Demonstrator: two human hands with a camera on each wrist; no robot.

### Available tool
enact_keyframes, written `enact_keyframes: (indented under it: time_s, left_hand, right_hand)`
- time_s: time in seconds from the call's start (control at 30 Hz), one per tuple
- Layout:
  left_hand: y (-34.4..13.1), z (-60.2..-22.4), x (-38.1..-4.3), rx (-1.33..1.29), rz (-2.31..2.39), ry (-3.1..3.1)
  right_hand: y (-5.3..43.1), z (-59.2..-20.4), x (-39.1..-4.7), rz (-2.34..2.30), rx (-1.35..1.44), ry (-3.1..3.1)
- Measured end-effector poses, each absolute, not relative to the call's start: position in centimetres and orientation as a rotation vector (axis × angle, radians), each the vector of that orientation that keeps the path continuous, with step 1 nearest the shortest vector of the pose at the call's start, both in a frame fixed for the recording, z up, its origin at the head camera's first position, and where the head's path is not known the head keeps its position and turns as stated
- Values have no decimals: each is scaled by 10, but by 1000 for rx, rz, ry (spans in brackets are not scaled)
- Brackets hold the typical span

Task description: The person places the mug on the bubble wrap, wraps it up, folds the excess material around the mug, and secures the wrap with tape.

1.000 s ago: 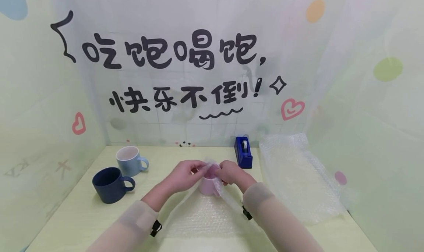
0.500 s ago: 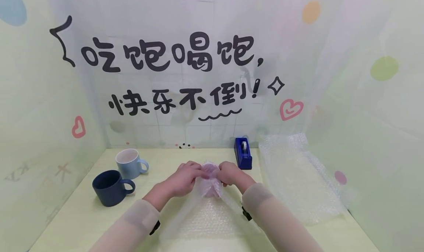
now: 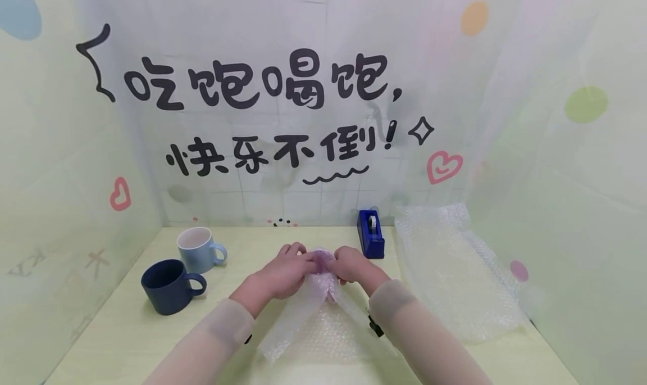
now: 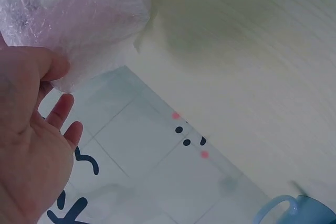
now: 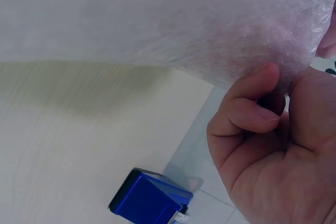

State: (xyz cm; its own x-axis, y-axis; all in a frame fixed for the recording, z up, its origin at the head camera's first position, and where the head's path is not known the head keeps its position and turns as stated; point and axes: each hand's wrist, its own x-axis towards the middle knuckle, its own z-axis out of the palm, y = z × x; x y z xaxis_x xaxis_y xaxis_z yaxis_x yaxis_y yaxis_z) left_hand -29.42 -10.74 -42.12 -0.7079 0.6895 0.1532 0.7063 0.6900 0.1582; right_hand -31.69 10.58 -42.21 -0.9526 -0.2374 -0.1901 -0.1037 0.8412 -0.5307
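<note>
A pink mug (image 3: 322, 262) stands at the table's middle with a sheet of bubble wrap (image 3: 323, 331) under and around it. Part of the mug shows between the wrap's flaps; the rest is covered. At its left rim my left hand (image 3: 288, 271) pinches the wrap between thumb and forefinger, the other fingers loose, as the left wrist view shows. Opposite, on the right rim, my right hand (image 3: 352, 264) holds the wrap between thumb and curled fingers; the right wrist view shows this wrap (image 5: 247, 40) from the side. A folded flap slopes down toward the front left.
On the left of the table (image 3: 101, 340) stand a dark blue mug (image 3: 167, 288) and a light blue mug (image 3: 195, 253). A blue tape dispenser (image 3: 372, 240) is behind my right hand. Another bubble wrap sheet (image 3: 455, 272) lies at the right, near the side wall.
My left hand has brought the left flap of wrap in over the mug, hiding more of its front, and has shifted along the rim. The right hand keeps its grip.
</note>
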Motion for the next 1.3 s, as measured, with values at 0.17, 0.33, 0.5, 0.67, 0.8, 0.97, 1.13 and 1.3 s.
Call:
enact_keyframes:
  time_s: [0.17,0.33,0.5,0.67,0.8,0.97,1.13,1.3]
  left_hand:
    - [-117,-421,-298,-1148,-590,-2858]
    - [-126,-426,-302,-1222,-637,-2796]
    - [-129,-431,-302,-1235,-586,-2707]
    - [-130,-434,-297,-1201,-524,-2680]
    - [-130,-433,-296,-1173,-553,-2696]
    - [-127,-432,-301,-1157,-738,-2819]
    - [-122,-432,-304,-1117,-857,-2961]
    - [-123,-435,-303,-1026,-910,-2952]
  right_hand:
    - [103,-422,-320,-741,-225,2785]
    - [98,-419,-324,-614,-274,2838]
    - [95,-413,-323,-501,-352,2930]
    - [96,-408,-314,-579,-375,2920]
    - [101,-404,-308,-668,-437,2886]
    - [108,-405,-305,-694,-487,2884]
    - [113,-409,-301,-700,-529,2889]
    - [117,-404,-276,-595,-939,3008]
